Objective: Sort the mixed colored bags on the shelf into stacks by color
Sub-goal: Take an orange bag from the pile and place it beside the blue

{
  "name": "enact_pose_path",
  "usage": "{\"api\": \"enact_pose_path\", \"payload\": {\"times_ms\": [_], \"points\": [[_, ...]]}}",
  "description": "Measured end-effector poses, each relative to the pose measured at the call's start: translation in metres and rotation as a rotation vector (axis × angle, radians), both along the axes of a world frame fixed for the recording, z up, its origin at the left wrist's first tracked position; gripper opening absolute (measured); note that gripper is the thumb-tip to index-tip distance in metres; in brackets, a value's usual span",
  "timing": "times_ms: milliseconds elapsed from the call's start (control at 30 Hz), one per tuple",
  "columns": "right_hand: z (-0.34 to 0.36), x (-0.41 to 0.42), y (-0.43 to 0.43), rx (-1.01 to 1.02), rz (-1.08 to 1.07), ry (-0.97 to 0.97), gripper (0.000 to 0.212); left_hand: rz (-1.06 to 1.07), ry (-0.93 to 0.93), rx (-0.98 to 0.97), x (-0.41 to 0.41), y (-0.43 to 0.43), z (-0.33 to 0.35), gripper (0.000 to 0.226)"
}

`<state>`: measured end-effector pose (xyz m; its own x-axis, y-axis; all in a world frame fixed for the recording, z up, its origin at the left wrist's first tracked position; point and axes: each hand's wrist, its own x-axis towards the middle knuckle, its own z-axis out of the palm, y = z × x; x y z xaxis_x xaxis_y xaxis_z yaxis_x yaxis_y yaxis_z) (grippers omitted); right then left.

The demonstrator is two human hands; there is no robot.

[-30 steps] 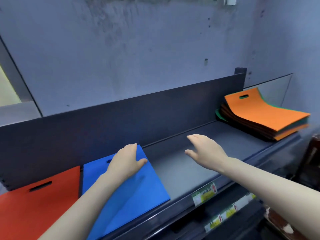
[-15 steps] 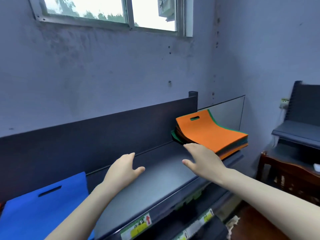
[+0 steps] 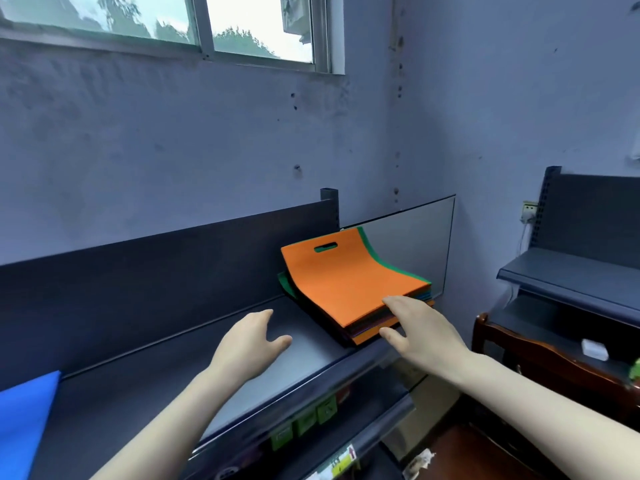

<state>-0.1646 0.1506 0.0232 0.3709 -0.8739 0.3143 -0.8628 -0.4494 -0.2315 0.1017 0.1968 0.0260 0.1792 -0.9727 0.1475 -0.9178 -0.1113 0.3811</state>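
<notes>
Both hands have left the blue bag (image 3: 24, 420), now at the shelf's (image 3: 145, 386) left end; right hand (image 3: 420, 329), grip wide and empty, reaches the mixed stack's near corner under the orange bag (image 3: 346, 278); left hand (image 3: 251, 344) open, empty mid-shelf. Next pick likely starting

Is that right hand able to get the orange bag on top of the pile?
Probably yes. The right hand is open at the near corner of the orange bag, its fingertips at the pile's edge, and nothing lies on top of the bag.
</notes>
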Motion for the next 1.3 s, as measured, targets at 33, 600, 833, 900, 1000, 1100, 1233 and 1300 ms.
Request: {"api": "enact_pose_path", "payload": {"times_ms": [33,600,833,900,1000,1100,1233,1300], "points": [[-0.003,-0.007,-0.008,0.005,-0.008,-0.004,0.06,0.002,0.002,-0.001,-0.005,-0.008,-0.001,0.07],[0.003,-0.023,-0.199,0.122,-0.007,-0.066,0.05,0.166,0.047,-0.021,-0.014,-0.157,-0.003,0.052],[-0.01,-0.004,-0.264,0.234,0.014,-0.065,0.051,0.268,0.175,-0.014,0.004,-0.184,-0.012,0.069],[-0.011,0.002,-0.277,0.262,0.01,-0.068,0.043,0.292,0.277,0.011,0.001,-0.188,-0.017,0.066],[-0.015,0.008,-0.296,0.297,0.0,-0.062,0.037,0.319,0.54,0.049,-0.009,-0.194,-0.027,0.049],[-0.018,0.009,-0.313,0.342,0.004,-0.057,0.026,0.34,0.776,0.069,-0.022,-0.196,-0.033,0.023],[-0.024,0.008,-0.323,0.39,0.03,-0.075,0.014,0.407,0.877,0.016,-0.038,-0.198,-0.033,0.015],[-0.026,0.008,-0.324,0.391,0.045,-0.112,0.004,0.463,0.877,-0.018,-0.043,-0.2,-0.034,0.012]]}}
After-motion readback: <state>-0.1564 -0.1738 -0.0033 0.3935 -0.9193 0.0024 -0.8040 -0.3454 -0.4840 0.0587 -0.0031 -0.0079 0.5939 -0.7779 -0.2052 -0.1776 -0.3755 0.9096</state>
